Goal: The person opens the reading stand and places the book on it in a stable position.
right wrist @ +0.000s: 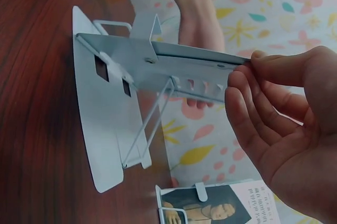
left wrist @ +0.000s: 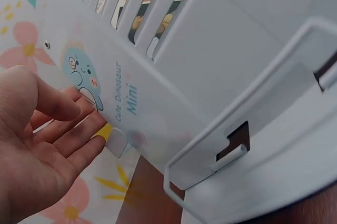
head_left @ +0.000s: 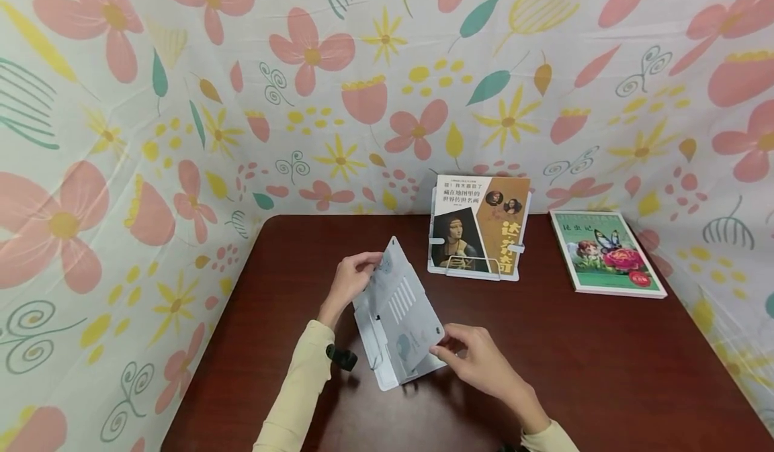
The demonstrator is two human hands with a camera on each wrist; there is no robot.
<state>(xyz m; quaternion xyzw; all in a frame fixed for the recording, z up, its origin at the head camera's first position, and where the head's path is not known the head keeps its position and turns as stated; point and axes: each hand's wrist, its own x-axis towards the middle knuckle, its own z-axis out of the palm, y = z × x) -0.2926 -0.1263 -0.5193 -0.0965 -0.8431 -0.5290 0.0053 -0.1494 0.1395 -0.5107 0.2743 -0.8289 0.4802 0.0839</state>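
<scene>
Item 1: white folding bookstand (head_left: 417,324), printed "Cute Dinosaur Mini", at the near left of the brown table (head_left: 605,358). Panel raised at an angle from its base; wire prop (right wrist: 149,124) spanning the 2.
Left hand (head_left: 351,281): fingers loose at the panel's left edge, thumb apart from it.
Right hand (head_left: 474,358): thumb and fingers pinching the panel's right edge.
Status, as judged: unfolding largely done; panel angle and prop seating probably left to settle. Whether the prop is locked cannot be told. No book on it.
Item 2: second bookstand (head_left: 517,248), far side, upright, bearing 1 art book (head_left: 459,237).
Item 3: green butterfly-cover book (head_left: 605,250), far right, lying flat.
</scene>
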